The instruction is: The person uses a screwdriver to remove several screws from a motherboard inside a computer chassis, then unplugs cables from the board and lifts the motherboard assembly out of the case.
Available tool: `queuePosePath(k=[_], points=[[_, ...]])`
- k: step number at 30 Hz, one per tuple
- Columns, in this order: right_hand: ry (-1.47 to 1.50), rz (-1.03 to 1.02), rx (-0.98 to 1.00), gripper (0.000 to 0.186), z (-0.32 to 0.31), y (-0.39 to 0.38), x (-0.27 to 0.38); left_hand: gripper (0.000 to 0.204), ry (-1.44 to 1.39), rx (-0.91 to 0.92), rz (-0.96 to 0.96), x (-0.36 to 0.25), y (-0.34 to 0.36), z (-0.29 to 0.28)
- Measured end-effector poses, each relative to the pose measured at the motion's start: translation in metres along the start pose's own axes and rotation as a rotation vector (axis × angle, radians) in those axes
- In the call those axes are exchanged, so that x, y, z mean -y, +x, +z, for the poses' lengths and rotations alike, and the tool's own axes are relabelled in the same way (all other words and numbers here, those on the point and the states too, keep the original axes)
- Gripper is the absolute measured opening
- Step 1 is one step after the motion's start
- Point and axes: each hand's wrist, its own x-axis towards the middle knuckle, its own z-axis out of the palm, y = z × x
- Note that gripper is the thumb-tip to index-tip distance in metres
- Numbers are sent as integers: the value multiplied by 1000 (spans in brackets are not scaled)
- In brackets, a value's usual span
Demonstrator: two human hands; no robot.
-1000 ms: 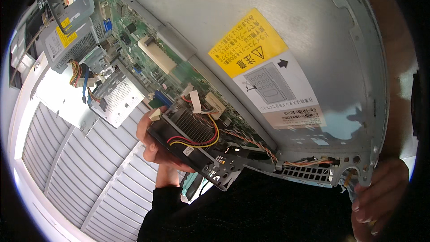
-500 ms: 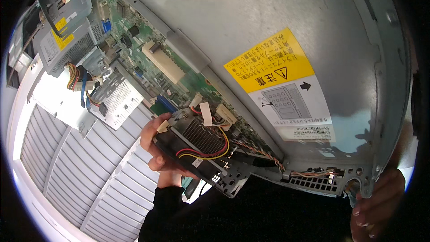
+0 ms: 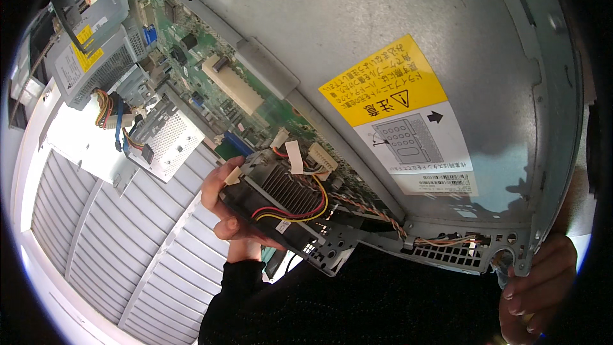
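Observation:
A metal computer case (image 3: 383,0) stands tilted before me, its inside showing. My left hand (image 3: 223,211) is closed round the far side of a black fan shroud (image 3: 262,211), which sits against a finned heat sink (image 3: 290,195). Red and yellow fan wires curve across that shroud. Behind it runs the green motherboard (image 3: 191,57), with a white slot and a blue slot. At the lower right, my right hand (image 3: 543,287) has its curled fingers on the case's corner; part of this hand lies behind the metal edge.
A yellow and white warning label (image 3: 396,102) is stuck on the case panel. To the upper left are the power supply (image 3: 96,57), a cable bundle (image 3: 112,105) and a perforated metal bracket (image 3: 169,137). Beyond lies a white ribbed surface (image 3: 128,230).
The case's lower right corner and its label have shifted slightly upward, and my right hand has gone with them. My left hand keeps its hold on the fan shroud.

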Motion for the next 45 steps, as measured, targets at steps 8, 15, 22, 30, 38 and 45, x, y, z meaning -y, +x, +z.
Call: queuePosePath(k=[8,15,22,30,38,45], points=[[-125,62,-25,23,5,-2,-3,72,139,18,347,10,8,8],[-6,-233,-161,23,14,2,-31,79,62,220,248,-24,26,-2],[44,-329,-160,19,8,2,-35,48,46,188,122,-11,49,-12],[43,-247,-172,28,11,-3,-26,53,-100,124,326,15,59,7],[-72,-180,-256,21,13,-2,-12,59,-115,0,350,21,55,20],[-262,-180,-322,24,18,0,-13,59,-107,-32,363,20,55,22]])
